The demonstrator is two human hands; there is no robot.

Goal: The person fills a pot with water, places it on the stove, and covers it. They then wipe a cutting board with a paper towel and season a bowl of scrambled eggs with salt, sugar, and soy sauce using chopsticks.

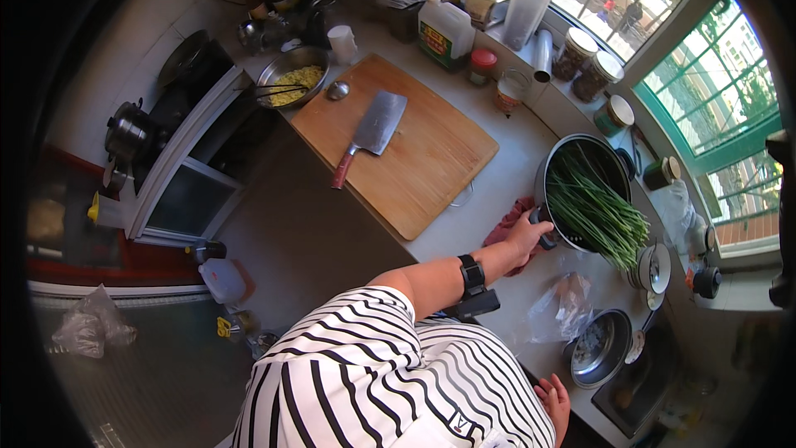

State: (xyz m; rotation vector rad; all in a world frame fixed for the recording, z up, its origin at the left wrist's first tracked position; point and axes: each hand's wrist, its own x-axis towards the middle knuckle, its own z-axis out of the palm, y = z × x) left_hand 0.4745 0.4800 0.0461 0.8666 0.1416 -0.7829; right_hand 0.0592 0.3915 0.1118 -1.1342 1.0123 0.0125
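My left hand (pixel 532 236) grips the side handle of a dark pot (pixel 550 155) near the window. Long green stalks like chives (pixel 591 205) lie in the pot, their pale ends over its rim. Under that hand is a dark red cloth (pixel 511 224). My right hand (pixel 556 395) hangs beside my striped shirt with its fingers loosely curled, and nothing shows in it. On the wooden cutting board (pixel 435 149) rests a cleaver (pixel 380 123), its red-brown handle over the edge. A round metal object (pixel 337 91) sits at the board's corner.
A steel bowl (pixel 324 68) of chopped yellow food with chopsticks stands beyond the board. Jars, a plastic jug (pixel 444 31) and a glass cup (pixel 513 90) line the window side. A plastic bag (pixel 563 305), a steel basin (pixel 612 367), stacked bowls (pixel 655 267) and a sink (pixel 647 386) lie to the right.
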